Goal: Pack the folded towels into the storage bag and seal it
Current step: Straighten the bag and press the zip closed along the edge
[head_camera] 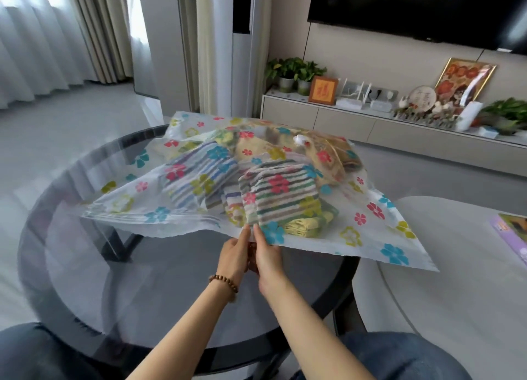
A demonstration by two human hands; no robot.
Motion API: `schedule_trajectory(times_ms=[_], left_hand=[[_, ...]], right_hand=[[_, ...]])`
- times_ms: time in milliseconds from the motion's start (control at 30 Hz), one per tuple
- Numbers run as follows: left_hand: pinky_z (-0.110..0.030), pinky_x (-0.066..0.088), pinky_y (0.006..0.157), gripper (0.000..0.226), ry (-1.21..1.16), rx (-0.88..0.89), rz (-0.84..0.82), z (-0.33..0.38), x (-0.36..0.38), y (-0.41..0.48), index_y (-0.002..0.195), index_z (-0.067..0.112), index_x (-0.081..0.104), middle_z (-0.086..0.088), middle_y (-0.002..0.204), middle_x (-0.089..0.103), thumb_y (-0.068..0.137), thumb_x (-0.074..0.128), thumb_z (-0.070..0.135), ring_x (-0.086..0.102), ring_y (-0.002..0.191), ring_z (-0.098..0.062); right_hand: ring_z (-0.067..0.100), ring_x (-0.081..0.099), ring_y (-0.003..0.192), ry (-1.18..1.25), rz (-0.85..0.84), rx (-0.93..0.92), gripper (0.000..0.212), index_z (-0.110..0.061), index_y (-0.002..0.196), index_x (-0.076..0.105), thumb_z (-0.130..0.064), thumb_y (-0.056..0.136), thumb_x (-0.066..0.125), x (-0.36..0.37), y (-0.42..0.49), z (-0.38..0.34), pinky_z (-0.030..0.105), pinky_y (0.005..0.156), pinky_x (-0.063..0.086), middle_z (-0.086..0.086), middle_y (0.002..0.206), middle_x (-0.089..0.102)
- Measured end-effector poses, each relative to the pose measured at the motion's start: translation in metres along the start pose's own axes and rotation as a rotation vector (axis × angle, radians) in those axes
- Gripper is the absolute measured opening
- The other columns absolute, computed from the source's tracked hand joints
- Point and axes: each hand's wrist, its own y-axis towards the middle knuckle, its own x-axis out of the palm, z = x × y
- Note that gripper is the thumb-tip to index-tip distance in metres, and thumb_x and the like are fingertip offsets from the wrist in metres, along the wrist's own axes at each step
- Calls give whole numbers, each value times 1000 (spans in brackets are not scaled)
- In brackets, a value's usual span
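Head view: I note the translucent flower-printed plastic storage bag (285,185), holding striped folded towels (281,200), on the round glass counter (85,237). My left hand (235,255) and right hand (266,255) pinch its near edge together. I judge it limp, slippery, light; grip the seal strip.

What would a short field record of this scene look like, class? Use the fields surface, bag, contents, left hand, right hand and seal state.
surface: round glass table
bag: clear flowered bag, lying on the table, near edge lifted
contents: folded striped towels inside
left hand: left hand pinching the bag's near edge
right hand: right hand pinching the same edge, beside the left
seal state: cannot tell
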Motion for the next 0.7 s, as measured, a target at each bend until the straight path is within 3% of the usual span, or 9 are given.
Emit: schedule_trajectory(times_ms=[100,167,267,367,500,600,700], left_hand=[[-21,26,40,47,-38,6,34,2,-8,1,52,16,35,11,33,34,92,49,36,31,31,-5],[-18,23,35,48,-103,2,50,2,-17,3,50,17,32,12,32,30,93,49,31,26,30,-5],[-18,21,33,49,-135,6,123,7,-44,9,49,19,28,12,33,27,93,49,29,22,31,-5],[-18,21,34,45,-132,7,183,14,-75,15,53,19,31,11,32,29,93,48,30,23,31,-4],[-16,19,36,39,-185,-29,151,19,-93,16,60,20,32,14,37,28,93,48,32,22,32,-4],[-16,18,35,43,-177,-27,160,19,-98,13,56,21,29,12,38,26,92,48,37,21,34,-6],[-20,25,39,40,-106,-26,156,17,-99,12,60,16,42,8,43,36,91,49,40,29,41,-10]], right_hand=[[17,66,91,-11,26,-60,13,-21,89,65,-32,92,59,7,1,1,35,84,53,2,96,70],[10,60,76,-8,38,-55,17,-23,77,61,-33,90,61,1,1,2,28,73,49,-5,80,64],[5,36,46,-5,66,-36,35,-25,60,43,-33,89,63,-10,2,2,21,48,31,-10,52,40],[3,21,34,23,74,-51,42,-25,59,33,-29,91,61,-20,5,2,17,36,18,-12,43,28],[5,23,32,64,78,-20,39,-20,62,35,-32,91,59,-7,2,5,18,34,19,-10,41,29],[8,35,35,37,-25,83,33,-18,69,51,-44,85,64,32,-6,8,19,34,26,-7,42,39],[8,43,40,-38,-125,141,32,-19,67,55,-43,85,64,77,-14,13,17,38,35,-5,47,47]])
